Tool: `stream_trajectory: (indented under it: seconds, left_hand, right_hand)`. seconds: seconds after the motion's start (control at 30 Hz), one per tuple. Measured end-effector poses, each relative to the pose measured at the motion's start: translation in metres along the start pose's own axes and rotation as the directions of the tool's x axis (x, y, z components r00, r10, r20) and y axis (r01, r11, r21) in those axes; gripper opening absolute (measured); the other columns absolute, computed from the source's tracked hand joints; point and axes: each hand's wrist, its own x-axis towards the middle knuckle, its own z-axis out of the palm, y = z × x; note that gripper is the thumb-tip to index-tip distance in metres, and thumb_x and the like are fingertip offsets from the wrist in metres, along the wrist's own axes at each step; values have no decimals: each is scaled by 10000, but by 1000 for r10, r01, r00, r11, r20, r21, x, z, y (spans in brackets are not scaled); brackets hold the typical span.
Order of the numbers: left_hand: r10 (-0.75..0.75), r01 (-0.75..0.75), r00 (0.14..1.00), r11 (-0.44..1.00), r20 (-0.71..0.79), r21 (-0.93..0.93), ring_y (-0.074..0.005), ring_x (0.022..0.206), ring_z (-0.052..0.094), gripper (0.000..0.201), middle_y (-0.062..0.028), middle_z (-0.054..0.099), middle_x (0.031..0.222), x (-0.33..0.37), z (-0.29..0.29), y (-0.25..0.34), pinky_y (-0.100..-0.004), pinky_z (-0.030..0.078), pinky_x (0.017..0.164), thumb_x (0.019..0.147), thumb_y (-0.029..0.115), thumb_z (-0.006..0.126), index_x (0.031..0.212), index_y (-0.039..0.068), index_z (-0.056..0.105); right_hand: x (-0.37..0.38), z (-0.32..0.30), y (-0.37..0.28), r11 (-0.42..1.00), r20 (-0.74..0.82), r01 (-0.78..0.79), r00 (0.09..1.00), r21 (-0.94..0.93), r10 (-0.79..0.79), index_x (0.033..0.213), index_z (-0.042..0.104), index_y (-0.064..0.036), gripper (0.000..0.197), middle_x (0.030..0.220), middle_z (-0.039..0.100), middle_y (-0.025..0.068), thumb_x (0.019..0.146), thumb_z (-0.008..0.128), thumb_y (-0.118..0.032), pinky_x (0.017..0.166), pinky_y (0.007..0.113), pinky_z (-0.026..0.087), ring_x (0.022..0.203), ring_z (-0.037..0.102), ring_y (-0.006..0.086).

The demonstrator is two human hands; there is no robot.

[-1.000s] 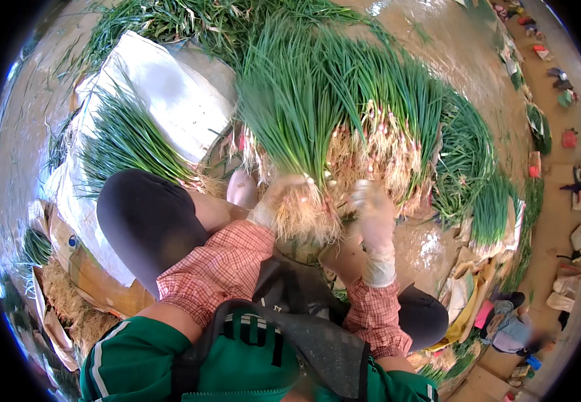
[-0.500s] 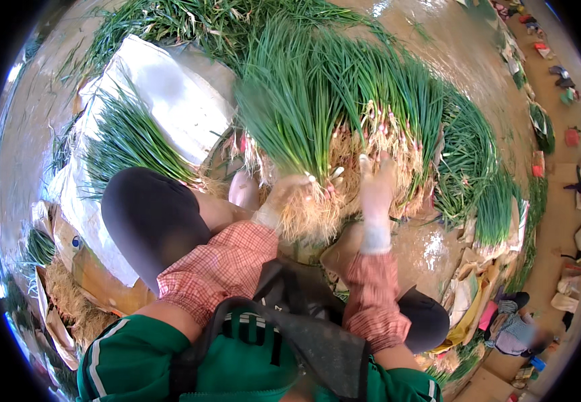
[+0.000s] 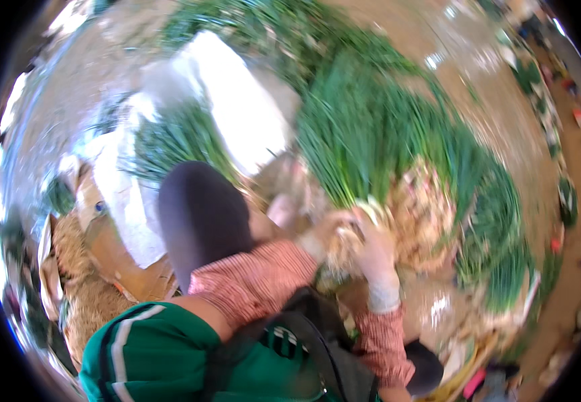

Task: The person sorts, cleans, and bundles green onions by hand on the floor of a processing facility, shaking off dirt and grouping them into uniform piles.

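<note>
The picture is blurred by motion. A big heap of green onions (image 3: 377,134) lies ahead, its pale roots (image 3: 418,214) turned toward me. My left hand (image 3: 320,231), in a light glove, and my right hand (image 3: 374,251), also gloved, meet at a bunch of onion roots (image 3: 352,236) at the heap's near edge. Both hands close around that bunch. Red-checked sleeves cover both forearms, and my dark-clad left knee (image 3: 200,214) rises beside the left arm.
A white sheet (image 3: 237,114) carries a smaller pile of green onions (image 3: 176,137) at the left. Brown cardboard (image 3: 119,258) and dry trimmings lie at the lower left. Wet muddy ground (image 3: 465,74) stretches beyond the heap, and colourful items line the right rim.
The view has swung and gone blurry. My right hand moved left from the heap's roots and joined my left hand on one bunch.
</note>
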Motion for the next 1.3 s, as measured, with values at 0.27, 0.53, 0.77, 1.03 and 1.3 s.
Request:
stream_trajectory:
  seconds: [0.27,0.53,0.77,1.03,1.3]
  left_hand:
    - [51,-26,987,986,151,-166,-199,945,600,466,-125,596,1070,-8,42,14,-310,498,853,803,27,665,1237,54,497]
    - [-180,156,984,815,13,-557,-276,768,655,235,-133,669,867,18,126,97,-371,553,740,835,199,534,940,5,615]
    - [205,-168,976,921,73,-351,-273,834,649,290,-142,656,913,23,126,183,-392,541,796,848,235,542,980,-18,597]
    - [478,-477,877,878,53,-43,-270,890,630,288,-144,637,919,-80,42,301,-408,513,846,849,215,548,999,-29,574]
    - [614,-606,787,788,-61,111,-268,945,611,290,-147,618,926,-190,-43,329,-424,486,897,850,195,554,1019,-41,551]
  right_hand:
    - [-10,-21,-23,963,-181,-214,953,166,243,850,617,-53,116,880,605,111,800,625,-157,790,408,467,860,586,269]
    - [1,-53,-48,754,-250,-514,732,408,634,1373,322,35,567,1403,337,186,930,559,-225,1059,392,245,1259,348,321]
    - [-38,-56,-39,195,110,-379,649,905,752,1064,610,-33,169,849,586,15,946,536,-128,586,171,409,704,503,60]
    - [-146,93,44,677,533,-736,576,8,620,1301,502,-70,518,1068,633,226,826,647,-217,867,411,461,1016,590,385]
    - [-144,91,66,722,681,-690,503,-54,532,1290,474,15,497,1229,553,241,857,575,-208,948,389,429,1125,543,360]
